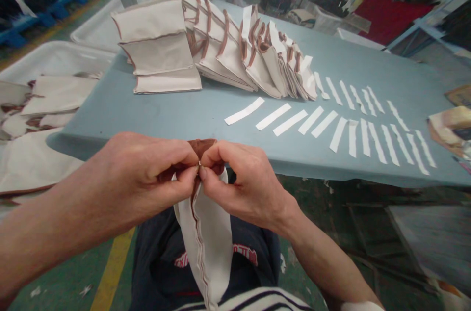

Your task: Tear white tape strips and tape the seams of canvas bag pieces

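Thumb and forefinger of my left hand (pixel 167 166) pinch the edge of a cream fabric piece with brown trim (pixel 217 232). My right hand (pixel 235 173) pinches the same edge, and the fingertips of both hands meet at one point. A tiny pale spot shows between them, too small to name. From there the fabric piece hangs down over my lap, its brown-lined seam facing me. Part of its brown upper end shows behind my fingers. My palms and other fingers are curled.
On the blue-grey table (pixel 110 119) lies a row of stacked cream fabric pieces (pixel 162 41) with brown edging. Several white paper strips (pixel 290 122) are spread to their right. A white bin (pixel 55 56) with more fabric pieces stands left. Someone in red (pixel 393 14) is at the back right.
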`<state>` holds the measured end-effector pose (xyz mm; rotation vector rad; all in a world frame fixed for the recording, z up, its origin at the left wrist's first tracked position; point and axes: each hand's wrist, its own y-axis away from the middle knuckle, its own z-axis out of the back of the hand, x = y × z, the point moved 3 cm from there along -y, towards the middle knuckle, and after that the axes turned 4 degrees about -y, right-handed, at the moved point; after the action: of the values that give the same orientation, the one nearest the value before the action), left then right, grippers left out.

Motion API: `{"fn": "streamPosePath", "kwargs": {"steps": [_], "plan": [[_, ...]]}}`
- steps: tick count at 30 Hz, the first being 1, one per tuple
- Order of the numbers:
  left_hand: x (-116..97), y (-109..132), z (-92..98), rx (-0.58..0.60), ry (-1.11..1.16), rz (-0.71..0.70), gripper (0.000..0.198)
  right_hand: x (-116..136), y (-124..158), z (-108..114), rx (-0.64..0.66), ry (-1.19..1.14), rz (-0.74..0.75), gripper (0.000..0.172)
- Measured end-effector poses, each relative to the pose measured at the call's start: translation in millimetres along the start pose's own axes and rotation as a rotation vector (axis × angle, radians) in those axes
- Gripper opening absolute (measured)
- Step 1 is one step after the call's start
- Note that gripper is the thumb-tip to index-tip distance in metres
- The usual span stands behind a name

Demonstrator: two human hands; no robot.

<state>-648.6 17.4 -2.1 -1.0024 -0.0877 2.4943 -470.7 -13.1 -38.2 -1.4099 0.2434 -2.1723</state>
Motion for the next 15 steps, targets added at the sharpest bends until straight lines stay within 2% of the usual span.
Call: {"fn": "streamPosePath", "kwargs": {"steps": [2,3,7,11,13,15], "plan": [[-5,3,-6.7,0.072,-0.055,-0.104,0.025,-2,-1,-1,-0.011,-0.039,-0.033,0.01],[-6,4,-9.2,0.076,-0.067,-0.108,0.027,-4,-1,-1,-0.013,-0.074,-0.064,0.01],[1,8,-18.1,0.052,0.016,0.068,0.028,-14,-1,-7,0.006,-0.253,-0.219,0.011],[11,9,-29.8,0.124,0.268,0.229,0.028,-23,0,-11,0.027,-0.41,-0.331,0.014],[15,10,-32.6,0.159,0.349,0.271,0.028,-25,0,-12,0.05,-0.437,-0.37,0.014],[17,11,-30.5,0.17,0.313,0.257,0.028,-26,1,-11,0.072,-0.43,-0.385,0.013]]}}
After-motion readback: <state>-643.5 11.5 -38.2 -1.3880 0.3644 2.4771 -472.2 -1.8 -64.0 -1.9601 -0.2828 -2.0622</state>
